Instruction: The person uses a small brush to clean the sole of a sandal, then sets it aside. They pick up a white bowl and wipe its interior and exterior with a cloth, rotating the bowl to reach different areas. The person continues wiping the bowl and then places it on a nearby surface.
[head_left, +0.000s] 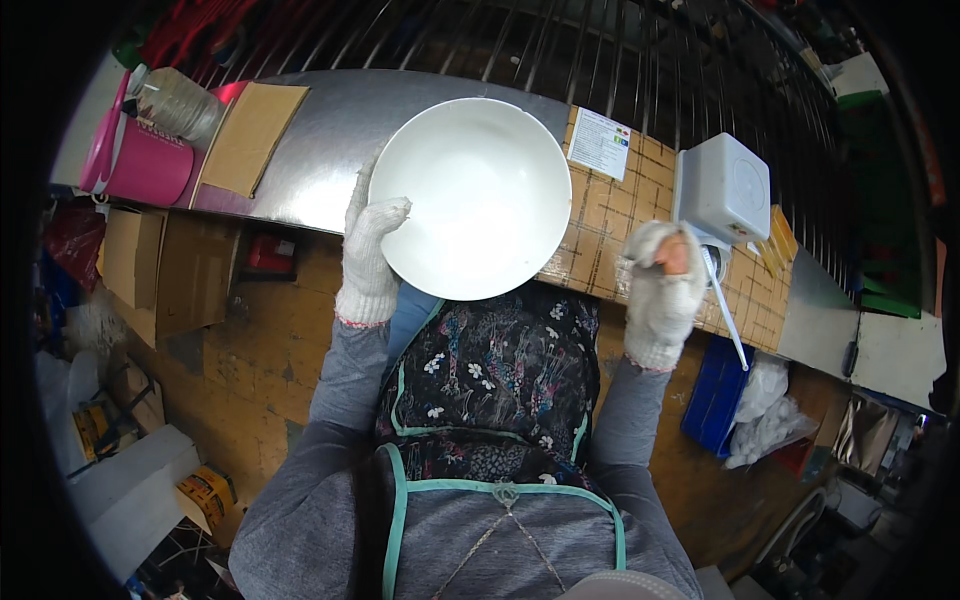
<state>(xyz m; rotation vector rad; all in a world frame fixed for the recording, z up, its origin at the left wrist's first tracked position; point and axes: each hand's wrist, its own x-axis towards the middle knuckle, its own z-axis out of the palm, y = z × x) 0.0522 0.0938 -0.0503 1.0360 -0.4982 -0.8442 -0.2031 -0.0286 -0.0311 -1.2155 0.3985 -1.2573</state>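
Note:
A large white round bowl (478, 200) is held tilted above the metal bench's front edge, its smooth inside facing me. My left hand (372, 250), in a white knitted glove, grips the bowl's left rim, with the thumb over the inside. My right hand (664, 285), gloved too with bare fingertips showing, is raised over the cardboard to the right. Its fingers curl inward, and whatever they pinch is too small or hidden to make out. Just beyond it stands a white plastic box-shaped device (725, 188). A narrow white strip (727, 318) hangs beside that hand.
Cardboard (610, 225) with a printed sheet (598, 143) covers the bench's right part. On the left are a brown cardboard piece (255, 138), a pink bucket (148, 160) and a clear plastic bottle (178, 103). A blue crate (715, 398) sits below the bench, and metal bars (480, 45) run behind.

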